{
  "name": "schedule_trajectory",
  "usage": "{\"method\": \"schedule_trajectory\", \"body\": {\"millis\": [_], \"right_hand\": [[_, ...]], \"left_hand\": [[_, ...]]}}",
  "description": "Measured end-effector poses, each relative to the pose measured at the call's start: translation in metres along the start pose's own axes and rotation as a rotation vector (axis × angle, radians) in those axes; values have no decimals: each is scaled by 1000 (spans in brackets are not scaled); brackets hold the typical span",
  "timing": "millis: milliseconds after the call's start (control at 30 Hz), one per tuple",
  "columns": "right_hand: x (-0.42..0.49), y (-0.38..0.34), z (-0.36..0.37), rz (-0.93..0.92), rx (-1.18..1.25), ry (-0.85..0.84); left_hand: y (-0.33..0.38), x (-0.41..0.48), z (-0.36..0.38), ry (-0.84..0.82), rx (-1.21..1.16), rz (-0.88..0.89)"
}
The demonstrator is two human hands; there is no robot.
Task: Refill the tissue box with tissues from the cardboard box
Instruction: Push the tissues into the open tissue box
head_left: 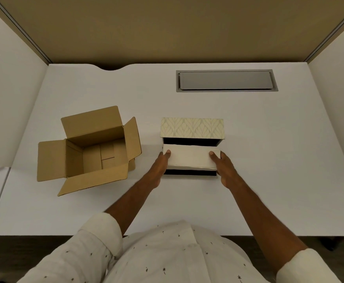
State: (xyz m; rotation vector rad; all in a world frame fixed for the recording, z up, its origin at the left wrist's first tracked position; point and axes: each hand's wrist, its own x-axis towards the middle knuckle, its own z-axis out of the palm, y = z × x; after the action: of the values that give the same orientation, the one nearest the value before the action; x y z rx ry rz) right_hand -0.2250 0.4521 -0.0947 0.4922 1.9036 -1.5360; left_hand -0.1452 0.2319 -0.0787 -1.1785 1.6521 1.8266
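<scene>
A white stack of tissues [191,158] is held over the open tissue box, whose dark base [189,172] shows below it. The box's leaf-patterned lid [192,127] stands tipped back behind it. My left hand [159,168] grips the stack's left end, thumb on top. My right hand [223,166] grips its right end the same way. The brown cardboard box [89,152] stands to the left with all flaps open; its inside looks empty.
A grey cable hatch [226,80] is set into the white desk [269,160] at the back right. White partition panels stand on both sides, and a tan panel closes the back.
</scene>
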Motion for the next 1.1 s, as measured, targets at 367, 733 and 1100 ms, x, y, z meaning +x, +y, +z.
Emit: {"method": "schedule_trajectory", "body": {"millis": [367,733,1100], "right_hand": [[1,-2,1,-8,-69,6],[-2,-5,4,-14,-95,36],[-5,-10,8,-23,-103,32]], "left_hand": [[-7,-1,0,23,200,86],[-9,-2,5,85,232,139],[-6,-1,7,98,169,130]]}}
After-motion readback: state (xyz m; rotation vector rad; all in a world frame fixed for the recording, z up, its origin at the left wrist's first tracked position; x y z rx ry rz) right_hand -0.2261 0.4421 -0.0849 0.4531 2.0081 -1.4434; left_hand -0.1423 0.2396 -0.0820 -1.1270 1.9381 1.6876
